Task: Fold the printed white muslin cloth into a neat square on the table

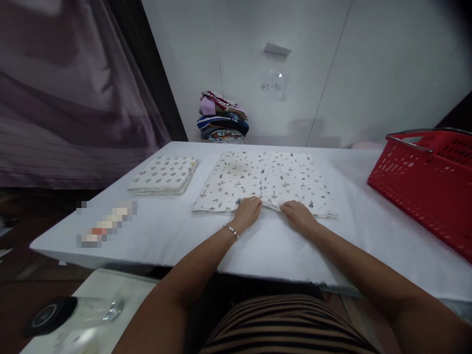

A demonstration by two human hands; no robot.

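Head camera view: a person's two bare hands work at a white printed cloth (285, 172) lying flat in the middle of a white-covered table (158, 241). The left hand (248, 211) and right hand (300, 215) appear to pinch its near edge, a short way apart, with several layers showing between them. To the left, well apart from the hands, a folded cloth (164, 174) with a grey print lies in a neat, compact block and looks finished. The cloth in hand seems only partly folded: it is layered, but broader than its neighbour, so some folding probably remains. At the right stands a red basket (416, 196); its contents cannot be seen.
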